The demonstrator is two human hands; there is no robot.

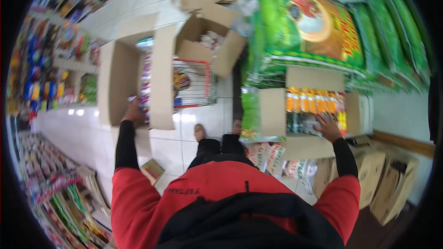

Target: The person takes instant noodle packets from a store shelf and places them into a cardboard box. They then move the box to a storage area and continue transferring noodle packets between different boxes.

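Note:
My left hand (133,112) reaches into a tall open cardboard box (107,83) on the left. Its fingers are closed around a small purple-and-white packet by a row of purple packets (146,80). On the right, my right hand (328,128) is spread over another open box (273,110), palm down, its fingers touching grey-silver packets (304,122). Behind them in that box stand orange packets (311,101), with red and yellow ones at its right side.
A wire cart with a red rim (207,83) stands between the boxes, before an open carton (187,32). Large green sacks (318,27) are stacked at right. Stocked shelves (60,64) line the left. Brown cartons (371,175) stand lower right, a small box (152,170) on the floor.

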